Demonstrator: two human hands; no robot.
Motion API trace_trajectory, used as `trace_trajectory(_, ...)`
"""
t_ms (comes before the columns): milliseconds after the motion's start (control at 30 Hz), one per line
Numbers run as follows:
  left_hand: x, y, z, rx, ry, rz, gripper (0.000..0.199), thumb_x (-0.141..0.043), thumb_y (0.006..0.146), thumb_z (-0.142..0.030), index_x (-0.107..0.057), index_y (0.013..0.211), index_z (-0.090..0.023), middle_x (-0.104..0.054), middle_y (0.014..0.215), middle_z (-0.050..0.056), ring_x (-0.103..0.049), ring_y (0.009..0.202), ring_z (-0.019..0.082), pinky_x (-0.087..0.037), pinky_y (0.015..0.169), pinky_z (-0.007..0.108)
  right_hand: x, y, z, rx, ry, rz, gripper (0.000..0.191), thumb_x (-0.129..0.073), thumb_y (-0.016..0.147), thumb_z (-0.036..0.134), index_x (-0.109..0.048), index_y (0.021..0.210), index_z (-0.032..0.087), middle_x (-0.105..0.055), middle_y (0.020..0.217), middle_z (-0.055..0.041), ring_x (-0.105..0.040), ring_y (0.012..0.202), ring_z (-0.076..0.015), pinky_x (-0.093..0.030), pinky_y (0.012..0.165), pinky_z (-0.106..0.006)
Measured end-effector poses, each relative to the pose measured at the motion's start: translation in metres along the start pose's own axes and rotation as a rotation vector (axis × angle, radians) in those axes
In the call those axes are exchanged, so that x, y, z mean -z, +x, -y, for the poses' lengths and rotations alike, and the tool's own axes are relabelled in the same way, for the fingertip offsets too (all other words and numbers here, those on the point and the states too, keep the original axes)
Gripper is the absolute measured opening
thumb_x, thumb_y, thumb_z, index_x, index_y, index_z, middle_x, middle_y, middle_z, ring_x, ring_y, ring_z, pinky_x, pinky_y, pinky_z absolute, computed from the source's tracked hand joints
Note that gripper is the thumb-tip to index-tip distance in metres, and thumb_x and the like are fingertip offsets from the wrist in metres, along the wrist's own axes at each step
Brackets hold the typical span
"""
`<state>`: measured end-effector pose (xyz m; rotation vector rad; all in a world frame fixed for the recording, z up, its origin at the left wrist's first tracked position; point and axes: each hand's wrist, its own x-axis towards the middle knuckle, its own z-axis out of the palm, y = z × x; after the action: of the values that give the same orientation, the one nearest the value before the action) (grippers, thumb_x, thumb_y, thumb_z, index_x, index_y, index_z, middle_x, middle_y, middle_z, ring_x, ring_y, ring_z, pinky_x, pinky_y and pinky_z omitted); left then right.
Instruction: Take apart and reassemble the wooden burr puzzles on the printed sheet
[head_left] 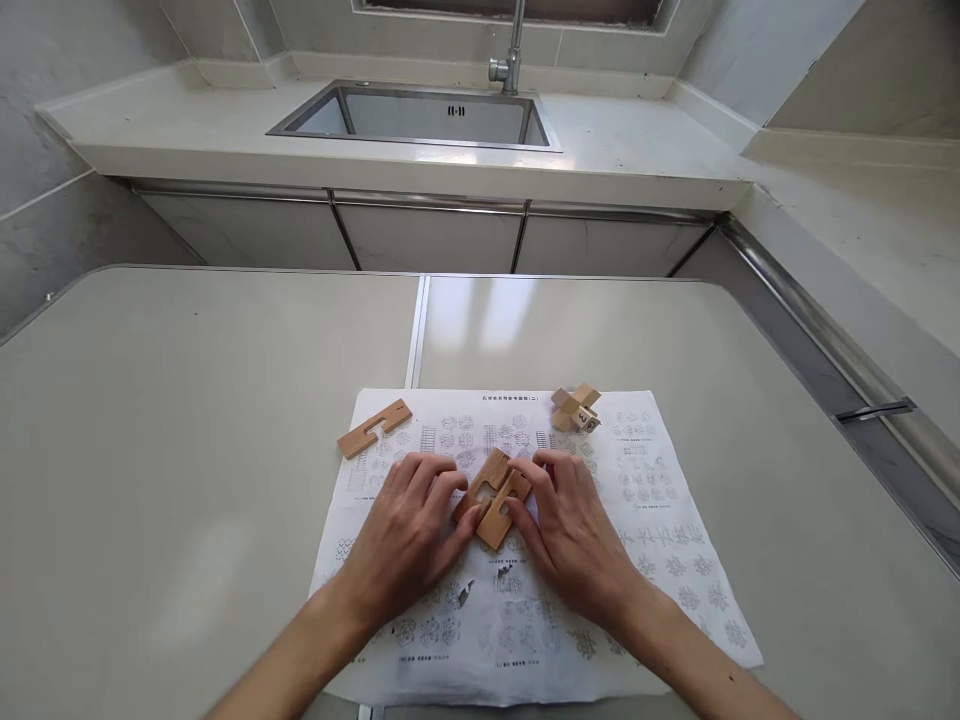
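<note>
Two flat wooden puzzle pieces with cut-out notches lie side by side at a slant on the printed sheet (420, 640). On the left one (487, 472), my left hand (412, 525) has its fingertips at the outer edge, the thumb reaching the lower end near the seam. My right hand (570, 530) pinches the right piece (495, 522), forefinger at its upper end and thumb by its notch. A third notched wooden piece (386, 418) rests apart at the sheet's upper left. At its upper right stands a small assembled wooden burr puzzle (576, 409) with digits on one end.
The sheet carries rows of small puzzle diagrams and has torn spots (465, 594) near its middle. Beneath it is a pale folding table (187, 430) with a centre seam. Beyond the table, a counter (622, 135) holds a steel sink (420, 143) and a tap (513, 60).
</note>
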<state>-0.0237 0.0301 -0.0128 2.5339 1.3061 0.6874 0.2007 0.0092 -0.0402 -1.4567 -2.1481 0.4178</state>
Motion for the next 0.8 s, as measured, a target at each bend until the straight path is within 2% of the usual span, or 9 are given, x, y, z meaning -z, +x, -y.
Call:
trace_trajectory(100, 0.003, 0.002, -0.004, -0.058, -0.099, 0.034, 0.016, -0.064, 0.099, -0.023, -0.060, 0.115, -0.022, -0.067, 0.131, 0.013, -0.058, 0.127, 0.031, -0.051, 0.105, 0.049, -0.001, 0.001, -0.002, 0.008, 0.037, -0.020, 0.033, -0.050, 0.109, 0.031, -0.047, 0.142, 0.024, -0.054, 0.125, -0.0143, -0.056, 0.113, -0.0322, -0.056, 0.095, -0.053)
trace_trajectory(167, 0.003, 0.004, -0.007, -0.107, -0.121, 0.097, 0.034, -0.070, 0.096, -0.027, -0.059, 0.129, -0.023, -0.062, 0.145, 0.013, -0.050, 0.141, 0.033, -0.048, 0.114, 0.052, -0.001, 0.003, -0.002, 0.002, 0.086, -0.052, 0.032, -0.049, 0.110, 0.030, -0.046, 0.142, 0.025, -0.054, 0.125, -0.0144, -0.056, 0.115, -0.0318, -0.056, 0.096, -0.054)
trace_trajectory(300, 0.000, 0.007, -0.014, -0.154, -0.065, 0.200, 0.068, -0.073, 0.094, -0.027, -0.045, 0.156, -0.023, -0.046, 0.165, 0.015, -0.037, 0.154, 0.037, -0.043, 0.122, 0.056, 0.004, 0.006, -0.003, -0.046, 0.273, -0.165, 0.026, -0.045, 0.110, 0.023, -0.046, 0.136, 0.026, -0.055, 0.123, -0.0122, -0.060, 0.112, -0.0276, -0.057, 0.095, -0.048)
trace_trajectory(467, -0.008, 0.012, -0.021, -0.185, 0.057, 0.250, 0.067, -0.057, 0.098, -0.012, -0.039, 0.162, -0.022, -0.034, 0.173, 0.014, -0.027, 0.162, 0.037, -0.036, 0.127, 0.059, 0.010, 0.008, -0.003, -0.070, 0.392, -0.324, 0.020, -0.048, 0.107, 0.018, -0.050, 0.125, 0.025, -0.057, 0.114, -0.0083, -0.058, 0.100, -0.0238, -0.056, 0.086, -0.042)
trace_trajectory(533, -0.012, 0.016, -0.022, -0.200, 0.070, 0.269, 0.069, -0.055, 0.096, -0.007, -0.040, 0.162, -0.021, -0.032, 0.174, 0.012, -0.023, 0.163, 0.037, -0.034, 0.129, 0.059, 0.011, 0.009, -0.003, -0.073, 0.407, -0.325, 0.020, -0.050, 0.105, 0.017, -0.051, 0.125, 0.024, -0.057, 0.111, -0.0074, -0.057, 0.098, -0.0231, -0.054, 0.084, -0.040)
trace_trajectory(667, -0.017, 0.019, -0.016, -0.177, 0.098, 0.273, 0.071, -0.055, 0.094, -0.008, -0.040, 0.162, -0.020, -0.031, 0.175, 0.010, -0.021, 0.163, 0.038, -0.032, 0.130, 0.061, 0.011, 0.009, -0.003, -0.082, 0.434, -0.299, 0.021, -0.050, 0.105, 0.017, -0.051, 0.125, 0.024, -0.056, 0.110, -0.0071, -0.056, 0.097, -0.0228, -0.053, 0.085, -0.041)
trace_trajectory(800, -0.008, 0.013, 0.001, -0.135, 0.156, 0.225, 0.069, -0.050, 0.095, -0.007, -0.041, 0.162, -0.020, -0.034, 0.173, 0.010, -0.023, 0.163, 0.038, -0.034, 0.128, 0.063, 0.011, 0.010, -0.003, -0.101, 0.449, -0.278, 0.020, -0.050, 0.105, 0.017, -0.051, 0.124, 0.023, -0.055, 0.110, -0.0072, -0.056, 0.097, -0.0229, -0.053, 0.086, -0.041)
